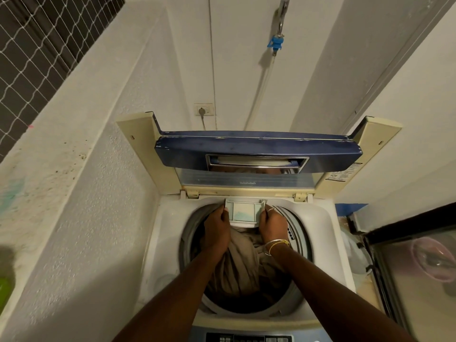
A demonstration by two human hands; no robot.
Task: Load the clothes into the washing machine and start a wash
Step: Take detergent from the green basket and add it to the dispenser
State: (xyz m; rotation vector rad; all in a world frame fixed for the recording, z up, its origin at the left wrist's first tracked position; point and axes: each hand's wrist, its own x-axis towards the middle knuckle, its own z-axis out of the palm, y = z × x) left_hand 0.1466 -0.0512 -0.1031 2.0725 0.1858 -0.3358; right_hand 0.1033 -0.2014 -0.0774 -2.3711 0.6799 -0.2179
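A top-loading washing machine stands below me with its blue-edged lid folded up against the back wall. Beige clothes fill the round drum. At the drum's far rim a small pale detergent drawer sticks out, with bluish-white residue inside. My left hand grips the drawer's left side and my right hand, with a ring and bangles, grips its right side. The control panel shows at the bottom edge.
A white wall runs along the left with a netted window above. A plugged socket and a tap with a blue hose fitting are on the back wall. A dark-framed glass panel stands close on the right.
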